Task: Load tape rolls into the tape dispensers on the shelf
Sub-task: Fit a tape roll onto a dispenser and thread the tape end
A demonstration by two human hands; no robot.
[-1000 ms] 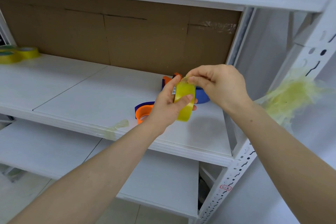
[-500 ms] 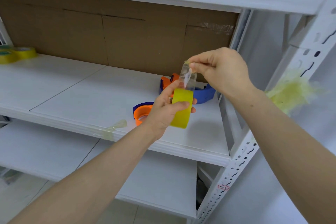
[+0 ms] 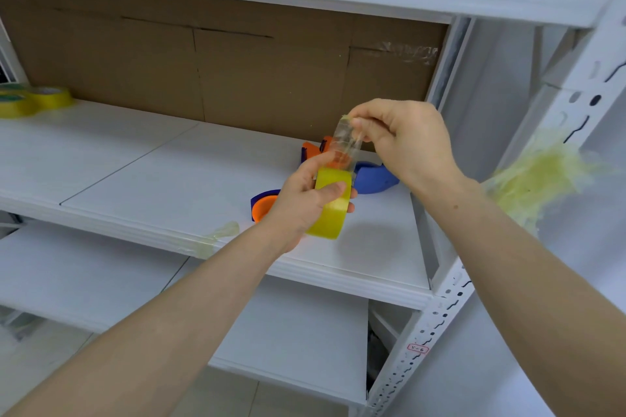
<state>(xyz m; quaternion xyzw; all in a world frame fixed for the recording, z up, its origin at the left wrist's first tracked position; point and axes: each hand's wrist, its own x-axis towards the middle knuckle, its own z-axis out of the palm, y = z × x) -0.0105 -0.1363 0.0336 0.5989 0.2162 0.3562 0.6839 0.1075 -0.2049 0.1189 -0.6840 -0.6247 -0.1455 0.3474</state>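
Observation:
My left hand (image 3: pixel 303 201) grips a yellow tape roll (image 3: pixel 331 205) held on edge above the white shelf (image 3: pixel 142 176). A clear strip of tape (image 3: pixel 345 145) rises from the roll, and my right hand (image 3: pixel 403 142) pinches its free end. Behind the hands lies a blue and orange tape dispenser (image 3: pixel 372 174) on the shelf. A second blue and orange dispenser (image 3: pixel 264 205) sits closer, mostly hidden by my left hand.
Two more yellow tape rolls (image 3: pixel 34 100) rest at the shelf's far left. Brown cardboard (image 3: pixel 237 71) backs the shelf. Tape scraps stick to the shelf's front edge (image 3: pixel 216 237) and to the white upright post (image 3: pixel 538 179) at right. A lower shelf (image 3: pixel 101 281) lies below.
My right hand has lifted away from the roll and drawn out a clear strip of tape. The left hand has held the roll nearly still.

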